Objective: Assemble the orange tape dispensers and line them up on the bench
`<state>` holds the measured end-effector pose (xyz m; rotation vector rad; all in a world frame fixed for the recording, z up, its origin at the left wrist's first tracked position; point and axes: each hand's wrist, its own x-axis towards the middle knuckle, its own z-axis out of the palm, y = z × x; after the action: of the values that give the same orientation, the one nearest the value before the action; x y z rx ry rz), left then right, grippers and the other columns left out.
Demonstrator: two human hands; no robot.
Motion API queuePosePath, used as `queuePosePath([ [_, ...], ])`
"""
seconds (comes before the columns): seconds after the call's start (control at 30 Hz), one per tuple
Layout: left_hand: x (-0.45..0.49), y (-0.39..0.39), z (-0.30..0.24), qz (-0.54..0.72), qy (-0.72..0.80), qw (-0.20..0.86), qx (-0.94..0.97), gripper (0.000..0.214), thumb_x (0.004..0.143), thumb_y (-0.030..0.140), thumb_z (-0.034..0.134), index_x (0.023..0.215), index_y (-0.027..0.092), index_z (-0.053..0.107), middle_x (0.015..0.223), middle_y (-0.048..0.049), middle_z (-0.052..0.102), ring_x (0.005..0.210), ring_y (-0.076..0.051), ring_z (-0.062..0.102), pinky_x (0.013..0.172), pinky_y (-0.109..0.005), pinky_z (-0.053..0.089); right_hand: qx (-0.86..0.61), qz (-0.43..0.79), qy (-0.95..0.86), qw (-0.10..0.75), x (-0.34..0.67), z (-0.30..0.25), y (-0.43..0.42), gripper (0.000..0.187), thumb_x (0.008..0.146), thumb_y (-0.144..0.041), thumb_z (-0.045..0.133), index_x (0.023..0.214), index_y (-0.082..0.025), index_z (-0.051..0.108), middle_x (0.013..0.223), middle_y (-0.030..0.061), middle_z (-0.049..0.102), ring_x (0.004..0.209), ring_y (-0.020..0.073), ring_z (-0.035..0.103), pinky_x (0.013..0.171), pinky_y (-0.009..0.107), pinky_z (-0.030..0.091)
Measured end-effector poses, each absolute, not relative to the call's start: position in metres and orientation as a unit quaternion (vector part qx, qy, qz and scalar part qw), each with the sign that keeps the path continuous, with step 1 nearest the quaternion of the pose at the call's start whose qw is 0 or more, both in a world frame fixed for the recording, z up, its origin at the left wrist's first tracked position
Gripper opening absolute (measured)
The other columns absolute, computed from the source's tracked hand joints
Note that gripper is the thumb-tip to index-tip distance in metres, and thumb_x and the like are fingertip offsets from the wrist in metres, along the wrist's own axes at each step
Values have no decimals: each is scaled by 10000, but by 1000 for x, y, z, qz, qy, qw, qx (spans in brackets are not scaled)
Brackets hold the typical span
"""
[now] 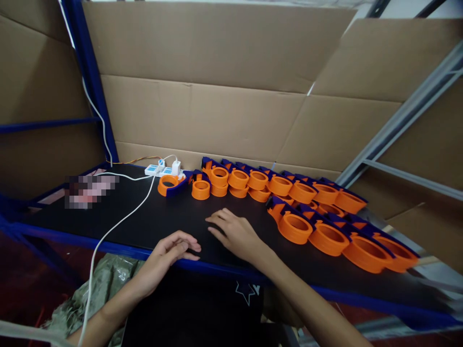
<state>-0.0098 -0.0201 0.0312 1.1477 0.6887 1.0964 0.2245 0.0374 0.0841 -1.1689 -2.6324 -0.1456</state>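
My right hand (pixel 234 232) lies flat on the black tabletop (pixel 155 219), fingers stretched toward the left, holding nothing. My left hand (pixel 170 253) rests at the table's blue front edge with fingers loosely curled and apart, also empty. Several orange ring-shaped plastic parts with dark blue pieces stand in rows: a back row (pixel 278 184) and a nearer row (pixel 329 237) to the right of my right hand. One orange ring with a blue piece (pixel 170 184) and a single orange ring (pixel 200 189) sit apart at the left end.
A white power strip with a plugged charger (pixel 164 169) lies at the back, its white cable (pixel 119 222) running over the table's front edge. Cardboard sheets (pixel 217 86) wall the back. A blue rack post (pixel 85 62) stands left; a grey metal frame (pixel 408 115) slants right.
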Motion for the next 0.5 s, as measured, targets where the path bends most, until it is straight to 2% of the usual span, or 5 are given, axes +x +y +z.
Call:
queuePosePath([
  [0.13, -9, -19, 31, 480, 304, 649, 506, 232, 938, 346, 627, 1050, 166, 722, 1075, -116, 732, 1031, -274, 677, 1002, -459, 510, -411, -57, -898, 147, 217, 79, 49, 362, 1031, -321, 432, 1346, -226, 582, 1297, 111, 629, 1215, 243, 571, 910, 384, 552],
  [0.3, -9, -20, 30, 480, 309, 643, 511, 231, 950, 344, 609, 1055, 173, 721, 1070, -106, 730, 1049, -271, 671, 1005, -446, 511, -347, -56, -919, 177, 157, 83, 80, 475, 1024, -326, 446, 1490, -244, 406, 1481, 113, 475, 1305, 260, 511, 941, 404, 555],
  [0.4, -9, -22, 29, 485, 307, 636, 516, 224, 958, 339, 598, 1052, 178, 721, 1064, -98, 729, 1045, -265, 674, 1001, -440, 514, -343, -60, -921, 176, 112, 81, 100, 546, 1003, -373, 499, 1511, -239, 351, 1449, 137, 481, 1250, 294, 540, 892, 448, 582],
  [0.5, -9, -21, 28, 483, 304, 636, 519, 220, 966, 331, 585, 1054, 181, 719, 1056, -92, 727, 1044, -266, 677, 998, -445, 516, -354, -62, -917, 173, 85, 77, 114, 519, 982, -383, 541, 1451, -194, 424, 1370, 166, 520, 1193, 318, 563, 843, 476, 598],
])
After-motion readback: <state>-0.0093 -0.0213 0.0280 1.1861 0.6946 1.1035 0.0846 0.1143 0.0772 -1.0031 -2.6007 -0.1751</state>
